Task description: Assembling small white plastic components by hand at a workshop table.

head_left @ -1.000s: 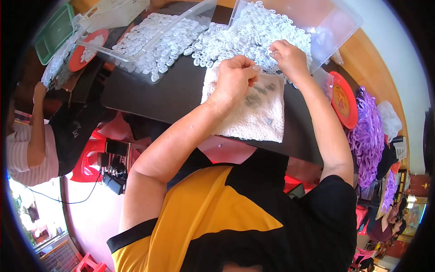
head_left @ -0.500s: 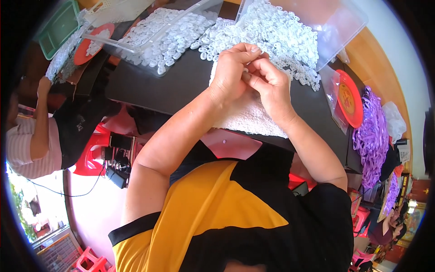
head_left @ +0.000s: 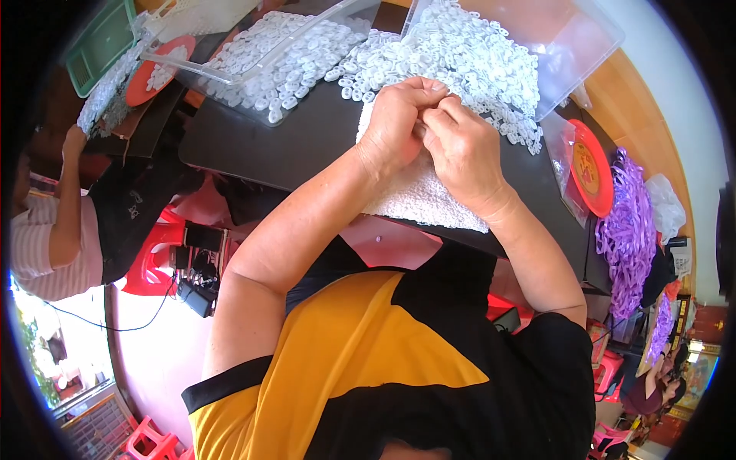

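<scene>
Above a white towel [head_left: 425, 195] on the dark table, my two hands meet with their fingertips pinched together. My left hand [head_left: 399, 119] has its thumb and forefinger closed, and whatever they hold is too small or hidden to make out. The fingers of my right hand [head_left: 464, 149] are curled in against the left ones, also closed, and hide anything between them. Just beyond the hands lies a heap of small white oval plastic pieces [head_left: 475, 57], spilling from a tipped clear bin [head_left: 579, 50]. More such pieces [head_left: 291, 57] lie at the left in a second clear bin [head_left: 203, 73].
Right of the towel sit a red plate [head_left: 590, 165] and a hanging bundle of purple ribbons [head_left: 629, 230]. At the far left, another person [head_left: 65, 230] in a striped top reaches toward white strands [head_left: 107, 96] beside a red plate [head_left: 157, 73]. A green basket [head_left: 100, 46] stands behind.
My right hand has turned over, its knuckles now facing up and its fingers curled closer to the left hand. Both hands stay over the towel.
</scene>
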`<action>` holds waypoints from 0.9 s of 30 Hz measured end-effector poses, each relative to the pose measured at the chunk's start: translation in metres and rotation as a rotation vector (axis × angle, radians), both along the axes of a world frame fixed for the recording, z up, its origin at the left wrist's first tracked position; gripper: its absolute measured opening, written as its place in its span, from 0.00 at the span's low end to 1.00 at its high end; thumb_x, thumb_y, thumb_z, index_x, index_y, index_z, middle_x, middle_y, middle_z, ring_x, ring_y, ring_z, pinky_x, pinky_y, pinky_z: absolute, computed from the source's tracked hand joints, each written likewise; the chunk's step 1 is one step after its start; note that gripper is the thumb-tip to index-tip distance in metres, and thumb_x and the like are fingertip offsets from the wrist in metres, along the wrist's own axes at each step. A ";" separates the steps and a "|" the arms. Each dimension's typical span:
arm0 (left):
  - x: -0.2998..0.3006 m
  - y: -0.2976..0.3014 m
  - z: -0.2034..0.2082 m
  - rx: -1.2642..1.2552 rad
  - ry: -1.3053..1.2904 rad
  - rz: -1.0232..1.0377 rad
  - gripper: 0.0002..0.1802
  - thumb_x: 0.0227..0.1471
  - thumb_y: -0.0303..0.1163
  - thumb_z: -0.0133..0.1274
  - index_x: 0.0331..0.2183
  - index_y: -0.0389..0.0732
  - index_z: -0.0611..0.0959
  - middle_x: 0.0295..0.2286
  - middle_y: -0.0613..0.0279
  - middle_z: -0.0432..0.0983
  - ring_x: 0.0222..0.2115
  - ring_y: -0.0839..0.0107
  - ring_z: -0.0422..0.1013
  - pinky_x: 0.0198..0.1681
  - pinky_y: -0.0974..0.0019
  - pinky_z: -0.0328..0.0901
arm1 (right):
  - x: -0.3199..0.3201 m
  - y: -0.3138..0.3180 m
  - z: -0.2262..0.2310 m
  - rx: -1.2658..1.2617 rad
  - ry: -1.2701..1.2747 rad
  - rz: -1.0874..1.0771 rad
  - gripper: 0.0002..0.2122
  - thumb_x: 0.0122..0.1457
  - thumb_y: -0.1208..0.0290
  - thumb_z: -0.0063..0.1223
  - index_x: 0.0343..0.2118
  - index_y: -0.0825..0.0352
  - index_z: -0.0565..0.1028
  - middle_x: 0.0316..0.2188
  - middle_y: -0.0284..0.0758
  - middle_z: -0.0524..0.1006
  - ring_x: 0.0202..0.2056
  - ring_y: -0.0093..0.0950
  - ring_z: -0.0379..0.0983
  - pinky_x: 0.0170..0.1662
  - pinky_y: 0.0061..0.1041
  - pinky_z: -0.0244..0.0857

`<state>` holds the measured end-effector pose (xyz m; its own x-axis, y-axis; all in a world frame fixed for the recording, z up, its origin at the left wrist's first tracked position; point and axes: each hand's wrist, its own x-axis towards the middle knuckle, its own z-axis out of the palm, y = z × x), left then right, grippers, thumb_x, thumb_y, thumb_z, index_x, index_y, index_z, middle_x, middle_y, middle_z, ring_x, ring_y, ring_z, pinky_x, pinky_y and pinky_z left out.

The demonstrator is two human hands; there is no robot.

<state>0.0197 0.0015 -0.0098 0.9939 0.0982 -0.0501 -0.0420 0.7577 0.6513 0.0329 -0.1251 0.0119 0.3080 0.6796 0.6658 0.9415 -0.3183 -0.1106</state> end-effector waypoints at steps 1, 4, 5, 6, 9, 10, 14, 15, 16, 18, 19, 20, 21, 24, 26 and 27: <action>0.001 0.000 -0.002 0.003 -0.011 -0.014 0.07 0.57 0.29 0.49 0.32 0.35 0.75 0.31 0.55 0.76 0.32 0.68 0.73 0.38 0.66 0.68 | -0.001 0.001 0.000 0.025 0.072 -0.004 0.04 0.52 0.78 0.53 0.32 0.67 0.75 0.28 0.38 0.73 0.28 0.38 0.73 0.29 0.32 0.67; 0.003 -0.002 -0.003 -0.036 -0.037 -0.016 0.05 0.55 0.24 0.48 0.31 0.33 0.75 0.30 0.53 0.75 0.31 0.67 0.73 0.36 0.67 0.69 | 0.002 0.000 -0.005 0.102 0.096 0.005 0.06 0.51 0.80 0.53 0.33 0.67 0.75 0.28 0.38 0.73 0.27 0.38 0.74 0.29 0.31 0.68; 0.003 -0.002 -0.002 -0.033 -0.035 -0.015 0.05 0.55 0.24 0.48 0.31 0.33 0.75 0.30 0.53 0.75 0.31 0.67 0.73 0.36 0.67 0.69 | 0.002 0.000 -0.005 0.105 0.098 0.007 0.06 0.51 0.80 0.53 0.33 0.67 0.75 0.28 0.38 0.73 0.27 0.38 0.74 0.29 0.31 0.68; 0.002 -0.001 -0.001 -0.029 -0.023 -0.009 0.05 0.55 0.25 0.48 0.32 0.33 0.75 0.30 0.53 0.75 0.31 0.67 0.73 0.37 0.67 0.69 | 0.001 0.000 -0.005 0.109 0.071 0.008 0.06 0.50 0.81 0.53 0.32 0.67 0.75 0.28 0.38 0.73 0.27 0.38 0.74 0.29 0.32 0.68; 0.000 -0.002 0.002 -0.023 0.001 -0.005 0.05 0.55 0.25 0.48 0.32 0.33 0.75 0.30 0.52 0.76 0.31 0.66 0.73 0.37 0.66 0.68 | 0.001 -0.002 -0.005 0.051 -0.029 -0.035 0.05 0.48 0.82 0.53 0.29 0.66 0.73 0.26 0.37 0.72 0.28 0.37 0.73 0.29 0.32 0.68; -0.001 -0.002 0.002 -0.022 0.009 -0.003 0.05 0.55 0.26 0.48 0.32 0.33 0.75 0.30 0.52 0.76 0.31 0.66 0.72 0.37 0.66 0.68 | 0.001 -0.004 -0.005 -0.013 -0.106 -0.075 0.04 0.47 0.82 0.53 0.27 0.66 0.72 0.25 0.37 0.71 0.27 0.36 0.72 0.28 0.32 0.67; 0.001 -0.003 0.001 -0.019 0.042 0.005 0.05 0.55 0.26 0.47 0.32 0.33 0.75 0.30 0.52 0.76 0.31 0.66 0.72 0.38 0.65 0.68 | -0.001 -0.004 -0.005 -0.125 -0.241 -0.155 0.05 0.45 0.81 0.53 0.23 0.65 0.69 0.23 0.35 0.68 0.27 0.35 0.71 0.28 0.32 0.67; 0.001 -0.003 0.002 -0.015 0.037 0.003 0.05 0.55 0.25 0.47 0.32 0.33 0.75 0.30 0.51 0.76 0.31 0.65 0.72 0.38 0.65 0.68 | 0.000 -0.004 -0.006 -0.127 -0.257 -0.140 0.05 0.45 0.80 0.53 0.23 0.65 0.69 0.23 0.35 0.68 0.26 0.34 0.70 0.29 0.32 0.66; 0.001 -0.003 0.002 -0.011 0.032 0.001 0.05 0.55 0.25 0.47 0.32 0.33 0.75 0.30 0.51 0.76 0.31 0.65 0.72 0.38 0.64 0.68 | 0.001 -0.004 -0.007 -0.129 -0.274 -0.124 0.05 0.46 0.79 0.53 0.23 0.65 0.69 0.23 0.34 0.67 0.26 0.34 0.70 0.29 0.33 0.66; 0.002 -0.003 0.001 -0.015 0.028 -0.009 0.05 0.55 0.25 0.47 0.32 0.34 0.75 0.29 0.52 0.76 0.31 0.66 0.72 0.37 0.65 0.68 | 0.004 -0.004 -0.012 -0.094 -0.237 -0.115 0.05 0.45 0.80 0.52 0.23 0.65 0.69 0.23 0.35 0.68 0.26 0.35 0.70 0.29 0.33 0.66; 0.002 -0.004 0.000 -0.022 0.021 -0.017 0.04 0.55 0.25 0.47 0.32 0.34 0.75 0.29 0.53 0.76 0.30 0.67 0.72 0.37 0.66 0.68 | 0.005 -0.005 -0.013 -0.062 -0.203 -0.104 0.05 0.45 0.81 0.52 0.23 0.65 0.69 0.23 0.35 0.68 0.27 0.35 0.71 0.28 0.34 0.66; 0.003 -0.004 -0.001 -0.019 0.022 -0.018 0.04 0.55 0.25 0.47 0.32 0.34 0.75 0.29 0.53 0.76 0.30 0.67 0.72 0.37 0.66 0.68 | 0.005 -0.005 -0.013 -0.060 -0.202 -0.105 0.05 0.45 0.81 0.52 0.23 0.65 0.69 0.23 0.35 0.68 0.27 0.35 0.71 0.28 0.34 0.66; 0.003 -0.005 -0.001 0.022 0.038 0.009 0.04 0.55 0.25 0.49 0.31 0.34 0.75 0.29 0.54 0.76 0.29 0.68 0.72 0.36 0.67 0.67 | 0.005 -0.007 -0.012 -0.027 -0.113 -0.086 0.04 0.47 0.81 0.51 0.24 0.66 0.70 0.23 0.36 0.69 0.26 0.34 0.71 0.28 0.32 0.65; 0.003 -0.008 -0.003 0.180 0.014 0.111 0.05 0.54 0.26 0.51 0.30 0.35 0.77 0.27 0.58 0.76 0.27 0.72 0.71 0.34 0.70 0.66 | 0.003 -0.015 -0.004 0.160 0.406 -0.037 0.02 0.55 0.79 0.51 0.31 0.69 0.73 0.22 0.34 0.73 0.24 0.27 0.70 0.26 0.27 0.63; -0.001 -0.011 0.000 0.359 -0.032 0.205 0.06 0.53 0.28 0.53 0.29 0.35 0.78 0.25 0.63 0.76 0.26 0.76 0.70 0.32 0.72 0.65 | 0.014 -0.025 0.008 0.243 0.782 -0.095 0.04 0.56 0.73 0.53 0.29 0.69 0.75 0.20 0.35 0.75 0.21 0.27 0.71 0.26 0.24 0.63; -0.003 -0.012 0.002 0.357 -0.030 0.199 0.06 0.53 0.28 0.53 0.29 0.35 0.78 0.25 0.63 0.76 0.26 0.76 0.70 0.32 0.72 0.65 | 0.020 -0.030 0.013 0.323 0.954 -0.098 0.05 0.57 0.73 0.54 0.29 0.69 0.75 0.19 0.32 0.75 0.20 0.23 0.70 0.26 0.22 0.62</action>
